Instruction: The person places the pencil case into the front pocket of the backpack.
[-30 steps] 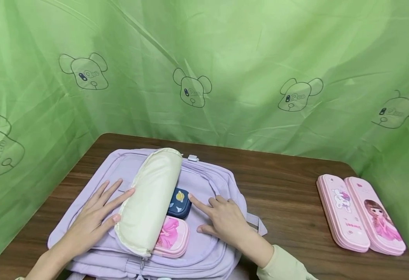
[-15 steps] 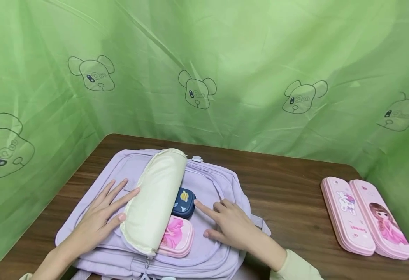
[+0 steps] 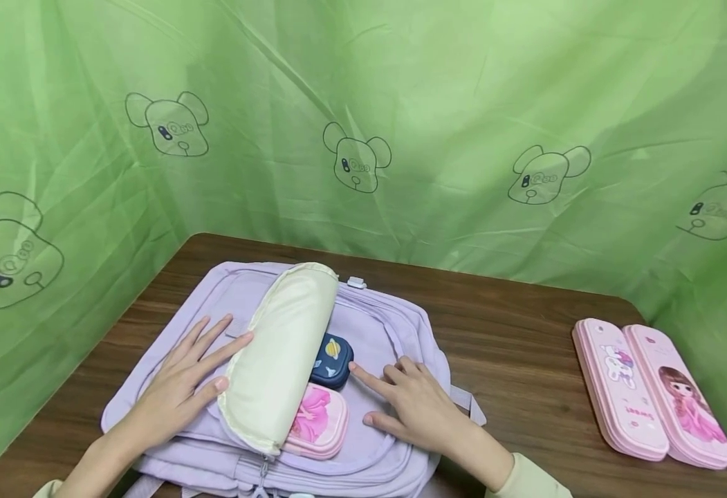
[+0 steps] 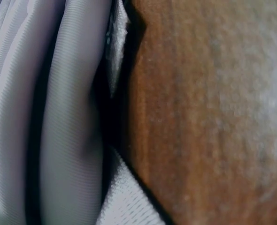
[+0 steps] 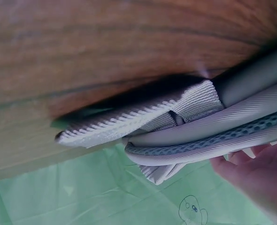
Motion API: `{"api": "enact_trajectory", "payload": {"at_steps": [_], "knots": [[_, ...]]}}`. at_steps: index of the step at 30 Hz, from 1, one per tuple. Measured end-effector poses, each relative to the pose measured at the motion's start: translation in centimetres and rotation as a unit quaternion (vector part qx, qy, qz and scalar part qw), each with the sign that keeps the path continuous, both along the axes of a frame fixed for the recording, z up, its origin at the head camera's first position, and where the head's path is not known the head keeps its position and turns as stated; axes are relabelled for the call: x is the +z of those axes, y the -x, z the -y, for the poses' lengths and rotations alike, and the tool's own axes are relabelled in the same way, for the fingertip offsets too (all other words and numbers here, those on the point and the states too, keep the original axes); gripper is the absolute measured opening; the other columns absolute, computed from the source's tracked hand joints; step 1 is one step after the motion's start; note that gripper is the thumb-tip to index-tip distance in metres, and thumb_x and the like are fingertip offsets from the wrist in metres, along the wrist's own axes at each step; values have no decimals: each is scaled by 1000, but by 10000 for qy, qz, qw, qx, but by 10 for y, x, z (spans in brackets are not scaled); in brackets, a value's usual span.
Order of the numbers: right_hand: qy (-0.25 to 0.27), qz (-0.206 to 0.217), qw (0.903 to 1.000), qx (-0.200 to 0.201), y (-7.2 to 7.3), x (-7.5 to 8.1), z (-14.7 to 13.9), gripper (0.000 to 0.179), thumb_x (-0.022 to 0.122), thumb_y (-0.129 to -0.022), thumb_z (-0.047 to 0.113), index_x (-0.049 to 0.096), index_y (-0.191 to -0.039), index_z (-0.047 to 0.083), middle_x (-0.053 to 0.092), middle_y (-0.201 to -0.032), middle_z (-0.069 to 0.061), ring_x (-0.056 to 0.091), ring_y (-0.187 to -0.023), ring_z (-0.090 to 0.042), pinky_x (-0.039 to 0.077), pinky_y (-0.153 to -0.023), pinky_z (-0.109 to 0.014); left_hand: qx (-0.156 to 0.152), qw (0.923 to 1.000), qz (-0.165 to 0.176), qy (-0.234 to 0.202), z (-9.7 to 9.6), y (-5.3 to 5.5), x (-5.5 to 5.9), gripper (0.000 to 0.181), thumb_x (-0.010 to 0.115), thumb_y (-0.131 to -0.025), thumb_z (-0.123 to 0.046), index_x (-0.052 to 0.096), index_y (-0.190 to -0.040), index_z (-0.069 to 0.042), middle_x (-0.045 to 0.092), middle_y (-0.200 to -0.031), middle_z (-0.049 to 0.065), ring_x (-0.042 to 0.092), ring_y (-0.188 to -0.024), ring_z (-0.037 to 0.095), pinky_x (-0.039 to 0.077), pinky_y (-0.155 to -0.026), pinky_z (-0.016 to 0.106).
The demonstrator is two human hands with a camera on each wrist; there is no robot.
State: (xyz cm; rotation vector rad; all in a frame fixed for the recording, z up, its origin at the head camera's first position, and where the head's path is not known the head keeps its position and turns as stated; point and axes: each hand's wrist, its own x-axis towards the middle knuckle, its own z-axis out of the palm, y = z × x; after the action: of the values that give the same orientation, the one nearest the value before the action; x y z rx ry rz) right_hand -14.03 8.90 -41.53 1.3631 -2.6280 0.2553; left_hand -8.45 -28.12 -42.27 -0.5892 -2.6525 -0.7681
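A lavender backpack (image 3: 394,325) lies flat on the table, its front pocket unzipped and the cream-lined flap (image 3: 285,353) folded back to the left. Two cases stick out from under that flap: a navy pencil case (image 3: 333,363) with a yellow planet, and a pink pencil case (image 3: 322,422) below it. My left hand (image 3: 173,391) rests on the backpack with fingers spread, fingertips at the flap's left edge. My right hand (image 3: 422,411) extends its index finger to the navy case's right end, the other fingers bent. The inner ends of both cases are hidden.
Two more pink pencil cases, one with a bunny (image 3: 621,394) and one with a doll (image 3: 681,401), lie side by side at the table's right. Grey strap webbing (image 5: 129,122) juts from the backpack's side. Green curtains (image 3: 363,83) surround the brown wooden table (image 3: 494,297).
The head view has shifted slightly. My right index fingertip sits a little lower along the navy pencil case's right end. The left hand keeps its place on the backpack.
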Motion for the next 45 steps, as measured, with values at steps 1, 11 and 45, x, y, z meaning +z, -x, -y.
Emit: {"api": "enact_trajectory", "payload": {"at_steps": [1, 11, 45], "knots": [[9, 18, 10000, -12, 0, 0, 0, 65, 59, -85, 51, 38, -143, 29, 52, -87, 4, 43, -86, -16, 39, -78, -36, -6, 10000, -9, 8, 0, 0, 0, 53, 56, -91, -24, 42, -142, -26, 21, -153, 7, 7, -138, 40, 3, -106, 58], [-371, -98, 9970, -667, -4, -6, 13, 72, 41, -82, 72, 30, -145, 37, 53, -85, 4, 43, -85, -19, 35, -71, -35, -112, 9994, -321, -17, -2, 2, 1, 52, 56, -90, -25, 44, -140, -23, 25, -151, 11, 5, -138, 38, 3, -106, 58], [-405, -628, 9849, -1562, -10, -16, 27, 106, 27, -81, 78, 17, -146, -5, 64, -95, -9, 50, -97, -26, 38, -73, -40, -19, 9992, -371, 136, -1, 0, -1, 55, 57, -87, -22, 44, -140, -23, 25, -151, 10, 10, -138, 38, 7, -107, 55]]}}
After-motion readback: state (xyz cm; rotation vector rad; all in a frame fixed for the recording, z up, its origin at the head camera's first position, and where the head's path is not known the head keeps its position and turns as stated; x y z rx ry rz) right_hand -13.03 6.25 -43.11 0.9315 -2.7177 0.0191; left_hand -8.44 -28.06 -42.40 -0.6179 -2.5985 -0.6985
